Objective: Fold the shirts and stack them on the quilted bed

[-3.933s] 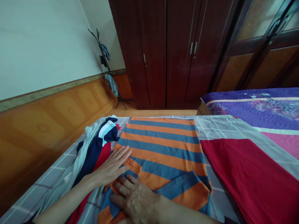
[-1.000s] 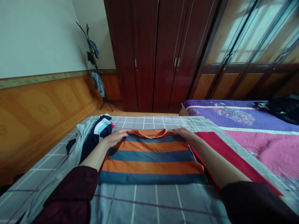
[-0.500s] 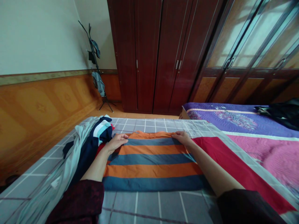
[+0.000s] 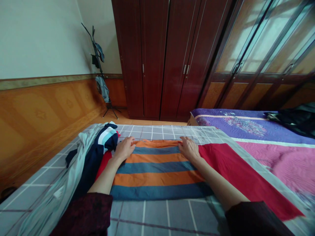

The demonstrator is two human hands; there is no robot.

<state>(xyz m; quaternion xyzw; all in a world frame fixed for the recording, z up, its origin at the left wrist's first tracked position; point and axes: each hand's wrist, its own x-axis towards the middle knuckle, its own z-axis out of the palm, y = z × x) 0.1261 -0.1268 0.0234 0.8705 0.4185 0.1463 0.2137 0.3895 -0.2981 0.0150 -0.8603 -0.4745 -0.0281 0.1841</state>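
A folded orange-and-blue striped shirt (image 4: 157,172) lies flat on the grey checked bed sheet (image 4: 157,216). My left hand (image 4: 125,148) rests palm down on the shirt's far left corner, fingers together and stretched forward. On the far right corner lies my right hand (image 4: 189,148), also flat, fingers spread a little. Neither hand grips the cloth; both press on its far edge. Dark red sleeves cover both my upper arms.
A heap of clothes (image 4: 98,147), navy, white and pale green, lies left of the shirt. A red cloth (image 4: 236,177) spreads to the right. Beyond are a purple and pink quilt (image 4: 265,137), a dark wardrobe (image 4: 162,59) and a coat stand (image 4: 99,65).
The shirt has been folded in half since the earliest frame. In the last second my hands let go of the far edge and flattened on it, moving slightly inward.
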